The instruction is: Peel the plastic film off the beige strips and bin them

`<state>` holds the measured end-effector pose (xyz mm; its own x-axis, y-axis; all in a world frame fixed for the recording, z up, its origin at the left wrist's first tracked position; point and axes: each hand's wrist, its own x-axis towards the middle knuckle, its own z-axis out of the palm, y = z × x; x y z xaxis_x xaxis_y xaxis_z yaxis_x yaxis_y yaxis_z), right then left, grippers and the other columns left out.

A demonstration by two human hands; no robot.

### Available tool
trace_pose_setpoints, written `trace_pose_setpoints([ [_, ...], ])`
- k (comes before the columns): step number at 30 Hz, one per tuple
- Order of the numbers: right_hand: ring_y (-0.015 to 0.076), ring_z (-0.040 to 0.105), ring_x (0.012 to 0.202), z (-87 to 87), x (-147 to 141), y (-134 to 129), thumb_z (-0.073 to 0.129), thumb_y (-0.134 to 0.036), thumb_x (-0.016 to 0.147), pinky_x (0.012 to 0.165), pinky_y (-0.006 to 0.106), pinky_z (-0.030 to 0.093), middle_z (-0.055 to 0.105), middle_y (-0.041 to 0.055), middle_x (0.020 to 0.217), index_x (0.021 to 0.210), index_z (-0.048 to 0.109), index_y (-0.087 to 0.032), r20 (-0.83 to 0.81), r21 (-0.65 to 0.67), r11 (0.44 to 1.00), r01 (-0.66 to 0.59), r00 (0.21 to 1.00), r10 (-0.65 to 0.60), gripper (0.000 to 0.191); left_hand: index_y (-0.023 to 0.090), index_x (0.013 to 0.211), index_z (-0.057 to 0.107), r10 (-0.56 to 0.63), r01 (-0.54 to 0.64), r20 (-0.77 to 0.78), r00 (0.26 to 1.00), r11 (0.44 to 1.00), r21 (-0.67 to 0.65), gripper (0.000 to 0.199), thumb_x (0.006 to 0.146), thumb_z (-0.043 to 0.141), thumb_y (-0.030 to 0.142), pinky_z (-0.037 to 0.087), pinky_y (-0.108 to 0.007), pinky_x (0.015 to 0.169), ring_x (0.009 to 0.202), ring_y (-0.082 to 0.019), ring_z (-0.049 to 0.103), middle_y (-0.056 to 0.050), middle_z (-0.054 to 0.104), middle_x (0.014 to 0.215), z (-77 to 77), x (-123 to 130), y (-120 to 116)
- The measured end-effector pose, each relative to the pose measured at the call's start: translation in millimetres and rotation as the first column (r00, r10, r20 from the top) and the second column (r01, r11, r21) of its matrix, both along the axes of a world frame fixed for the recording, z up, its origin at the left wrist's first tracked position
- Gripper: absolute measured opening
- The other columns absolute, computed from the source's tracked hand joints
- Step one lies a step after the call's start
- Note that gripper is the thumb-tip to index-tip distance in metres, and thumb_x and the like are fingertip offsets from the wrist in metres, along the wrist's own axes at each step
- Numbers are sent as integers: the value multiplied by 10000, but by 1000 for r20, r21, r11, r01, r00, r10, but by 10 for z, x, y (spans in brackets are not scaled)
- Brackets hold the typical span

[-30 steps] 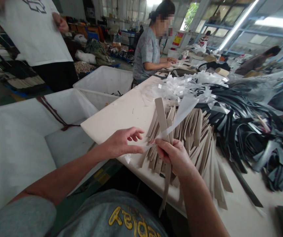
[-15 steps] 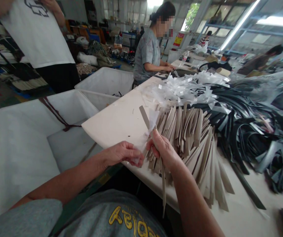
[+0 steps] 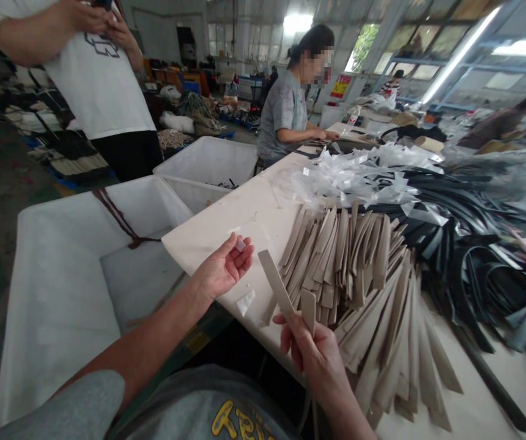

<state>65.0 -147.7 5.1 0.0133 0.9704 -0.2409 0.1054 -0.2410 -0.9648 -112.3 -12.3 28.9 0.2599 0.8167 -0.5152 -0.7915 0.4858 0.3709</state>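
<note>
My right hand [image 3: 315,351] is closed around a beige strap [image 3: 276,281], whose flat end points up and left. A second rounded beige end [image 3: 308,310] stands beside it in the same grip, and a length hangs below the hand. My left hand [image 3: 226,266] is raised over the table edge, palm up with its fingers curled. A small whitish piece [image 3: 240,245] sits at its thumb and fingertips. Below that hand, a white plastic scrap [image 3: 245,302] lies on the table. Many beige straps [image 3: 336,256] are piled just beyond my right hand.
White plastic scraps [image 3: 355,174] are heaped behind the beige pile on the table [image 3: 217,235]. Black straps [image 3: 455,208] lie at the right. White bins [image 3: 56,263] stand left of the table. One person [image 3: 281,110] works across from me; another [image 3: 102,91] stands at the left.
My hands have parted. The clear plastic that was between them is gone from the strap, and a scrap lies on the table. My left hand has moved up; my right hand has moved lower.
</note>
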Motion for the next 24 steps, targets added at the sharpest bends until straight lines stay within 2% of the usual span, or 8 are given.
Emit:
trace_pose_setpoints([
  [5,114,427,462,-21,-29,-29,400,-522,973,474,240,316,520,-19,550,747,638,-190,340,158,987,-18,940,-38,467,158,820,660,-33,33,20,999,999,-2,163,920,592,267,573,-255,643,675,-124,703,-18,729,783,59,111,-67],
  [8,136,492,519,-7,-37,3,384,-482,983,543,255,348,552,-8,573,700,597,-202,442,199,979,-43,896,-50,451,157,822,667,-56,56,18,998,998,-4,148,915,599,250,569,-241,654,699,-128,708,-22,729,776,63,165,-108],
  [11,145,497,526,8,-57,40,380,-471,979,562,262,353,563,-4,578,720,609,-205,483,204,977,-60,874,-47,437,150,829,678,-90,90,-3,996,995,31,108,885,641,234,567,-236,676,712,-136,710,-33,733,777,-19,227,-190],
  [13,142,489,503,11,-78,77,378,-479,977,536,257,351,559,-6,564,714,607,-205,455,187,981,-60,890,-33,442,144,830,687,-104,106,-31,994,992,74,86,861,671,223,568,-244,692,711,-144,709,-43,735,775,-111,280,-273],
  [17,115,456,395,-11,-107,153,384,-534,967,443,229,345,530,-29,495,743,611,-188,247,92,993,-68,968,44,470,131,845,704,-143,156,-92,985,974,164,134,800,735,254,559,-259,641,678,-164,698,-65,740,779,-253,346,-367],
  [21,126,547,431,-53,-91,140,418,-620,930,456,229,427,628,6,612,866,636,-160,69,28,993,-114,991,112,513,134,819,712,-47,83,-167,985,973,217,179,752,778,286,546,-249,652,672,-154,684,-55,735,769,-252,284,-245],
  [22,132,571,453,-58,-85,132,426,-627,924,463,233,442,655,20,666,921,638,-156,52,17,994,-112,992,111,516,134,812,715,-12,56,-181,983,969,240,197,732,795,295,543,-243,666,680,-149,681,-53,735,768,-245,269,-222],
  [24,137,578,453,-53,-79,132,416,-632,926,453,230,438,653,21,649,926,637,-154,77,18,995,-94,993,92,526,127,813,727,-31,91,-201,979,950,298,254,689,827,325,536,-241,685,694,-150,675,-60,736,771,-246,270,-232],
])
